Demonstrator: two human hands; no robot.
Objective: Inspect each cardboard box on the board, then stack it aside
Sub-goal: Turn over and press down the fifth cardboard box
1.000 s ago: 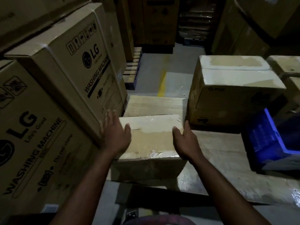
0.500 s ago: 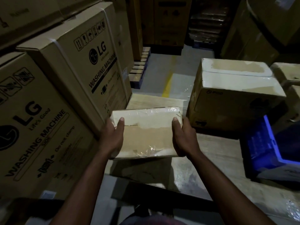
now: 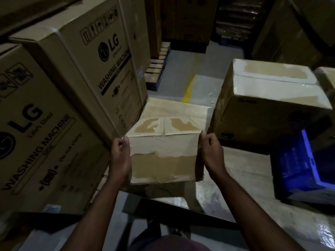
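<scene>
A dim warehouse aisle is walled on the left by two tall brown cartons: the near carton (image 3: 36, 133) reads "LG", "Life's Good", "WASHING MACHINE" and "Do not clamp", with crossed-out handling symbols near its top edge, and the second carton (image 3: 94, 66) behind it carries the same LG logo and "WASHING MACHINE" under a row of handling pictograms. Just beside them the left hand (image 3: 120, 158) grips the left side of the cardboard box (image 3: 163, 160), its fingers (image 3: 119, 144) curled in at the upper corner. The box is held up over the near left part of the board (image 3: 244, 178); its top shows pale tape with two torn brown patches, and no writing can be read on it. The right hand (image 3: 211, 153) clasps the box's right edge, thumb at the top corner and fingers wrapped around the side. Beyond the box, grey concrete floor (image 3: 204, 73) with a yellow line (image 3: 188, 87) runs back to a pallet (image 3: 157, 67) and more dark stacked goods. The board's surface is pale and glossy. On it to the right sits a larger taped box (image 3: 268, 109) with a small dark mark too blurred to read, and near it a blue crate (image 3: 304, 169).
</scene>
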